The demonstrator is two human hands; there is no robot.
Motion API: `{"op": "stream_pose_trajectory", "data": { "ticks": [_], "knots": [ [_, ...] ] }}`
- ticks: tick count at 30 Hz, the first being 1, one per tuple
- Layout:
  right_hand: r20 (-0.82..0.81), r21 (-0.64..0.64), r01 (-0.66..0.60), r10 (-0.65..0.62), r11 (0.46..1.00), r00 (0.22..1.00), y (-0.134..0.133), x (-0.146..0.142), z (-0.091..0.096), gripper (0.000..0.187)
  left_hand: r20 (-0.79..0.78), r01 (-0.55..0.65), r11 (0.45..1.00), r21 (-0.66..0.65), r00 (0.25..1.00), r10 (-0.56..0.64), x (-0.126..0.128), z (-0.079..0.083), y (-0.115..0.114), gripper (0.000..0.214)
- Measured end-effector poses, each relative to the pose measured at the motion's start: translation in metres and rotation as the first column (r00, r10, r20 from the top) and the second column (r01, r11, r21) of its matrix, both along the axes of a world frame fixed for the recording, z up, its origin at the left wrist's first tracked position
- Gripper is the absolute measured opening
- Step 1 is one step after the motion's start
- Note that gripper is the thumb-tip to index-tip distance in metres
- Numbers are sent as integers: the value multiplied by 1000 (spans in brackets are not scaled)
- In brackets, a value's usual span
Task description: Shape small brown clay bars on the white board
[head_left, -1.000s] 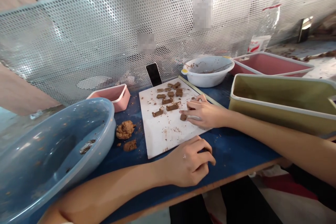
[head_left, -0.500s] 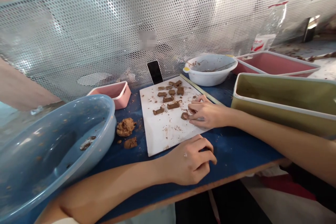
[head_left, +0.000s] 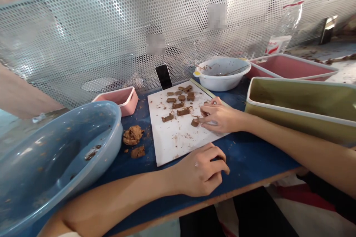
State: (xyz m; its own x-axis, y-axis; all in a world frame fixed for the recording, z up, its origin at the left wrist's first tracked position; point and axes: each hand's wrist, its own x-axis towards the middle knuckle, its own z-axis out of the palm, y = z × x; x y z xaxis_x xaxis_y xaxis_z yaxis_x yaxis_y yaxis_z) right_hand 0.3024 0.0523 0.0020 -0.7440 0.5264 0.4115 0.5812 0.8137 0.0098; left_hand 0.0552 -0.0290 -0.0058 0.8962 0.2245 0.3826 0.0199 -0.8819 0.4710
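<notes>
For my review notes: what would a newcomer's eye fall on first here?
Probably the big blue basin, filling the left side. Next, the white board at centre, with small brown pieces on it and the right hand touching one. The left hand, fingers curled, lies nearer the blue table's front edge.

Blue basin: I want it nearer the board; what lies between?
In the head view, a clay lump, smaller piece and crumb lie between basin and board; the pink box stands farther back.
</notes>
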Motion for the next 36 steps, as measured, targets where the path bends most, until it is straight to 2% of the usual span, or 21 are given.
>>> {"op": "stream_pose_trajectory", "data": {
  "ticks": [3,9,17,23,26,36],
  "knots": [
    [44,-29,-2,3,1000,999,-1,-1,-4,36,26,2,1000,6,1000,-2,0,0,0,25],
    [60,-89,9,-4,996,998,-4,-3,-3,36,-25,-3,1000,-2,1000,3,0,1,0,24],
    [-12,42,24,-24,999,1000,-5,-5,2,32,41,-11,1000,11,999,11,0,0,0,24],
    [42,-83,30,-26,996,999,-7,-6,0,33,18,-5,1000,5,1000,5,0,2,0,22],
    [54,-97,21,-16,995,998,-7,-7,-2,34,18,-8,1000,7,1000,8,0,2,-1,23],
    [14,8,24,-24,1000,1000,-2,-10,-8,40,61,2,1000,21,998,-3,1,1,0,26]
  ]
}}
